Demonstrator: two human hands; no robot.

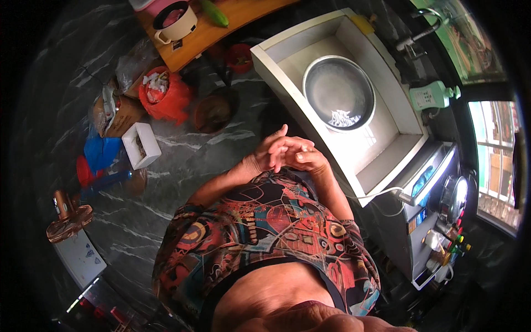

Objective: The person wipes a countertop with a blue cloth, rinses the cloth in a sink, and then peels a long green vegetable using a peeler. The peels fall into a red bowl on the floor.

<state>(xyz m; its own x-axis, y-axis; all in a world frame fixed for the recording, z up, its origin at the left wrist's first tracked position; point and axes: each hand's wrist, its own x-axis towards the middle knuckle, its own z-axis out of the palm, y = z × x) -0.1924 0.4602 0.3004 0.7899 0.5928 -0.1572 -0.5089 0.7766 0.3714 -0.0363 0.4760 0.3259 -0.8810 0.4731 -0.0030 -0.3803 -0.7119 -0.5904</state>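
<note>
In front of my belly, my left hand (267, 152) and my right hand (312, 159) touch, their fingers overlapping. Neither holds any object that I can see. The left thumb points up and apart from the fingers; some fingertips are hidden where the hands cross. Just beyond them, to the right, is the pale rim of a rectangular sink (305, 120). A round metal basin (338, 93) rests inside it, with light reflecting off what looks like water. A curved metal faucet (415, 39) and a green pump bottle (429, 95) stand behind the sink's far right side.
A wooden table (182, 58) at the top left bears a cream pot (179, 29) and a green vegetable (215, 14). On the dark marbled floor are a red bag-lined bin (166, 97), a cardboard box (124, 118) and a white foam box (141, 145). A metal-topped counter (390, 224) stands at right.
</note>
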